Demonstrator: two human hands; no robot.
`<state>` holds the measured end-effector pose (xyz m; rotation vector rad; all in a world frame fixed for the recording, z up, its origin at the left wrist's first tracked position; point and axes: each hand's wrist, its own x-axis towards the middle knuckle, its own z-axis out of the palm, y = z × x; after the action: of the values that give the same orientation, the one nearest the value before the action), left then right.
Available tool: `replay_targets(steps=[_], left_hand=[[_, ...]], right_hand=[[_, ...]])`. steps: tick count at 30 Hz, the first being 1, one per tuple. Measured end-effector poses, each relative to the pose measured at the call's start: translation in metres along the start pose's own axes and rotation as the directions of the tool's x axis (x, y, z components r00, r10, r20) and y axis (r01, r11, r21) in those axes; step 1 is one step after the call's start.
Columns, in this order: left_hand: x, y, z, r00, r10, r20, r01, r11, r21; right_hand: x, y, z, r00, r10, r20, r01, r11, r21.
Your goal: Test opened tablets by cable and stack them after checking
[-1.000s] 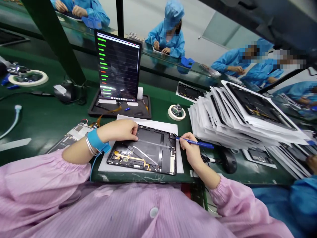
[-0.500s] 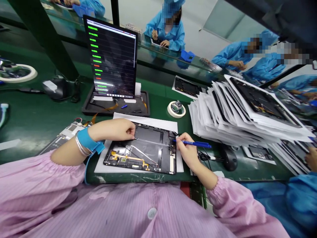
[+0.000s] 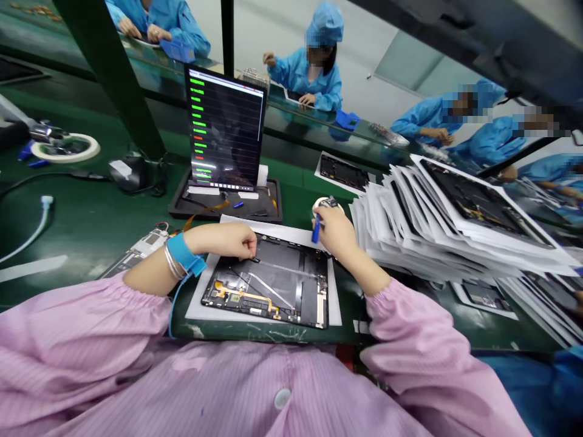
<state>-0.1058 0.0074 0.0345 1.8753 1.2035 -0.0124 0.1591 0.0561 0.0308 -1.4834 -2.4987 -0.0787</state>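
A tablet back housing (image 3: 277, 264) lies open on a white sheet (image 3: 195, 311), with orange flex cables and a pale strip inside. My left hand (image 3: 239, 241) is closed in a pinch at the housing's upper left, fingertips by a small dark piece; what they hold is too small to name. My right hand (image 3: 334, 233) grips a blue pen (image 3: 316, 229), its end pointing down. The fingers of this hand reach a small silver tally counter (image 3: 328, 202) on a roll of white tape (image 3: 317, 204), which they partly cover.
A screen (image 3: 225, 127) stands in a black tray (image 3: 177, 206) behind the housing. Tall stacked sheets with housings (image 3: 401, 224) rise at the right. A mouse (image 3: 127, 173) sits at the left, beside an opened device (image 3: 141, 246). Co-workers in blue sit across the bench.
My right hand has gone from the housing's right edge up and away to the tally counter, with the blue pen turned downward. My left hand stays at the housing. The view has shifted slightly.
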Motion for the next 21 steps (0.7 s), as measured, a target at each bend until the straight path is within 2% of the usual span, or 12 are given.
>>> replay_targets(steps=[3, 6, 8, 11, 13, 15, 18, 21], left_hand=[[0.001, -0.006, -0.002, 0.999, 0.028, 0.020, -0.027, 0.998, -0.050], [0.002, -0.008, -0.003, 0.999, 0.045, 0.026, -0.043, 0.997, -0.056], [0.003, -0.006, -0.003, 0.999, 0.036, 0.029, -0.035, 0.999, -0.032], [0.003, -0.003, -0.002, 1.000, 0.026, 0.005, -0.026, 1.000, 0.006], [0.003, -0.003, -0.002, 0.999, 0.029, -0.022, -0.029, 1.000, 0.007], [0.001, -0.004, -0.004, 0.998, 0.031, -0.050, -0.031, 1.000, 0.001], [-0.003, -0.005, -0.009, 0.990, 0.048, -0.131, -0.051, 0.999, -0.015], [-0.006, -0.005, -0.014, 0.966, 0.050, -0.255, -0.065, 0.997, -0.052]], right_hand=[[0.038, -0.005, 0.017, 0.999, -0.031, 0.034, 0.034, 0.995, -0.092], [0.057, 0.004, 0.023, 0.999, -0.013, -0.036, 0.009, 0.994, -0.104], [0.068, 0.020, 0.019, 0.988, 0.108, -0.108, -0.114, 0.992, -0.045], [0.095, 0.048, 0.008, 0.936, 0.327, -0.131, -0.316, 0.944, 0.096], [0.115, 0.059, 0.004, 0.908, 0.397, -0.130, -0.380, 0.915, 0.136], [0.127, 0.059, 0.004, 0.906, 0.403, -0.129, -0.385, 0.911, 0.148], [0.119, 0.041, 0.006, 0.945, 0.312, -0.101, -0.294, 0.943, 0.158], [0.081, 0.017, 0.007, 0.988, 0.157, -0.004, -0.154, 0.975, 0.160]])
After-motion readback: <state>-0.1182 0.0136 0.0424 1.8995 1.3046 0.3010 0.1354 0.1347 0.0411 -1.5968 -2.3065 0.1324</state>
